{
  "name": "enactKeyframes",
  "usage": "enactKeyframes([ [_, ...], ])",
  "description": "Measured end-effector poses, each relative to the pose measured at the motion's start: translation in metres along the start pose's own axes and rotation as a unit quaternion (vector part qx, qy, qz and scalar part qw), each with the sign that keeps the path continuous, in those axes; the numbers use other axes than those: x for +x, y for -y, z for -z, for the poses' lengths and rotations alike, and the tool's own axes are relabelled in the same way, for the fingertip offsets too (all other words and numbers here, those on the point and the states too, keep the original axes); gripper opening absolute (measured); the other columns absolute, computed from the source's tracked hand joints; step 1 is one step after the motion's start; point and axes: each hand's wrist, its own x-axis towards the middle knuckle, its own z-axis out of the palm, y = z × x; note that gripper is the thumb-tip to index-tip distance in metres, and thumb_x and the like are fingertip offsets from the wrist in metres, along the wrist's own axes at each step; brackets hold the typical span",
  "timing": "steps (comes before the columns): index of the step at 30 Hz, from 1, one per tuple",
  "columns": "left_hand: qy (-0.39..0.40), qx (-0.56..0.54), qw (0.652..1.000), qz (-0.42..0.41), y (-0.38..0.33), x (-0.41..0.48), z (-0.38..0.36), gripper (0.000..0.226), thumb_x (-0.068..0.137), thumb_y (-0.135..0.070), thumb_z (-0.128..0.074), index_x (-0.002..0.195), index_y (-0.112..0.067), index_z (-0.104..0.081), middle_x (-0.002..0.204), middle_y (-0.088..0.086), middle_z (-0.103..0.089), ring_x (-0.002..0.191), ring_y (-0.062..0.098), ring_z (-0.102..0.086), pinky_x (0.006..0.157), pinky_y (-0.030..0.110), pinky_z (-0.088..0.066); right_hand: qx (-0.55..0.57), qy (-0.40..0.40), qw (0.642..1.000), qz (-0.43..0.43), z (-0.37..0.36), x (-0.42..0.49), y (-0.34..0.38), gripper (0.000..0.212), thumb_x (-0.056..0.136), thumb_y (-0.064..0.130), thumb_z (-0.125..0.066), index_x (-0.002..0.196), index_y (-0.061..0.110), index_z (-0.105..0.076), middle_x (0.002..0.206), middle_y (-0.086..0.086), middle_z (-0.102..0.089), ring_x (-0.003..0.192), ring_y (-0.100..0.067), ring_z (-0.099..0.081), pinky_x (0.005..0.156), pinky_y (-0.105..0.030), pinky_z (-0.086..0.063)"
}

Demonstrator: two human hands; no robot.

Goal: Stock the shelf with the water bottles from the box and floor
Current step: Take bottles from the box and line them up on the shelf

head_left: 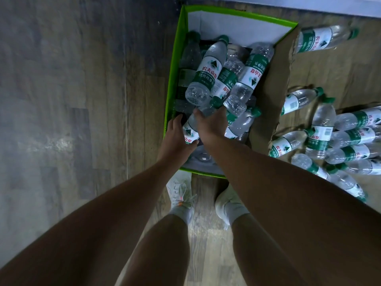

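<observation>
Down on the wood floor (82,100), the stocking looks barely begun to my eye. The green box (171,79) is heaped with water bottles (208,73) lying every which way, and a loose pile of bottles (350,141) lies on the boards just to its right, with a stray bottle (321,39) farther off. No shelf shows plainly. A grey strip (329,7) crosses the top corner, and I cannot tell whether it is the shelf's base, so how many bottles are shelved is unknown. Both hands are in the near end of the box. The left hand (177,133) has fingers and thumb curled round a labelled bottle (189,134). The right hand (210,122) lies over the heap beside it, its back hiding the fingertips, so I cannot tell whether it holds anything. The box's lower layers are hidden too.
</observation>
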Motion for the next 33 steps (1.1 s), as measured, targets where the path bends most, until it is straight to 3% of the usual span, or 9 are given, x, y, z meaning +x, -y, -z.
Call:
enactKeyframes([
  [7,0.029,0.009,0.999,0.013,-0.011,-0.014,0.016,0.091,0.067,-0.021,-0.085,0.142,-0.011,-0.033,0.14,0.01,-0.041,0.125,0.025,-0.045,0.089,0.028,-0.037,0.016,-0.028,0.999,0.014,0.037,-0.022,-0.005,0.058,0.085,0.032,-0.073,0.129,0.005,-0.046,0.129,-0.015,-0.058,0.118,-0.031,-0.055,0.09,-0.031,-0.044],
  [11,0.054,0.018,0.998,0.011,-0.031,-0.03,0.027,0.104,0.063,-0.029,-0.088,0.146,-0.015,-0.026,0.145,0.005,-0.04,0.131,0.023,-0.042,0.102,0.039,-0.042,0.045,-0.029,0.997,0.05,0.074,-0.037,0.015,0.058,0.082,0.031,-0.077,0.126,0.004,-0.05,0.123,-0.012,-0.062,0.111,-0.024,-0.059,0.082,-0.017,-0.042],
  [15,0.06,0.008,0.998,-0.015,-0.067,-0.045,0.043,0.107,0.061,-0.025,-0.089,0.147,-0.017,-0.026,0.143,0.006,-0.042,0.127,0.023,-0.045,0.099,0.039,-0.044,0.04,-0.012,0.995,0.09,0.112,-0.05,0.04,0.06,0.078,0.042,-0.078,0.121,0.007,-0.056,0.115,-0.01,-0.066,0.104,-0.027,-0.064,0.087,-0.038,-0.054],
  [19,0.047,0.024,0.998,-0.029,-0.105,-0.061,0.063,0.094,0.063,-0.016,-0.086,0.141,-0.011,-0.035,0.136,0.011,-0.048,0.121,0.028,-0.051,0.097,0.044,-0.047,0.044,0.006,0.992,0.119,0.144,-0.064,0.057,0.084,0.057,0.07,-0.068,0.113,0.009,-0.062,0.102,-0.007,-0.069,0.09,-0.025,-0.069,0.076,-0.043,-0.059],
  [22,0.02,0.047,0.998,-0.026,-0.124,-0.074,0.079,0.074,0.062,-0.017,-0.086,0.127,-0.009,-0.051,0.123,0.012,-0.058,0.112,0.031,-0.058,0.09,0.049,-0.051,0.055,0.014,0.991,0.124,0.166,-0.075,0.065,0.091,0.05,0.076,-0.067,0.115,0.014,-0.059,0.105,-0.005,-0.068,0.087,-0.029,-0.069,0.073,-0.048,-0.059],
  [25,0.01,0.039,0.999,-0.021,-0.144,-0.094,0.092,0.067,0.062,-0.02,-0.087,0.119,-0.012,-0.055,0.116,0.01,-0.063,0.105,0.03,-0.062,0.082,0.048,-0.056,0.067,0.013,0.989,0.128,0.192,-0.109,0.086,0.08,0.051,0.067,-0.071,0.112,0.016,-0.062,0.103,-0.004,-0.069,0.088,-0.031,-0.069,0.075,-0.051,-0.059],
  [28,-0.01,0.034,0.999,-0.03,-0.177,-0.122,0.108,0.06,0.061,-0.02,-0.086,0.114,-0.014,-0.059,0.11,0.007,-0.068,0.101,0.027,-0.064,0.082,0.046,-0.056,0.109,-0.008,0.987,0.115,0.219,-0.158,0.117,0.074,0.061,0.049,-0.081,0.122,0.016,-0.056,0.114,-0.005,-0.065,0.101,-0.027,-0.065,0.084,-0.049,-0.056],
  [30,-0.024,0.026,0.999,-0.035,-0.202,-0.142,0.121,0.055,0.062,-0.02,-0.085,0.112,-0.014,-0.061,0.108,0.006,-0.07,0.099,0.025,-0.065,0.081,0.044,-0.056,0.132,-0.01,0.984,0.119,0.236,-0.185,0.133,0.065,0.069,0.035,-0.085,0.122,0.017,-0.053,0.112,0.002,-0.061,0.101,-0.019,-0.061,0.087,-0.043,-0.055],
  [33,-0.045,0.012,0.998,-0.051,-0.24,-0.168,0.145,0.055,0.061,-0.023,-0.087,0.109,-0.014,-0.062,0.105,0.007,-0.071,0.097,0.025,-0.066,0.079,0.042,-0.057,0.124,-0.034,0.982,0.139,0.264,-0.222,0.157,0.065,0.07,0.036,-0.086,0.12,0.016,-0.051,0.103,0.006,-0.059,0.093,-0.014,-0.056,0.08,-0.028,-0.049],
])
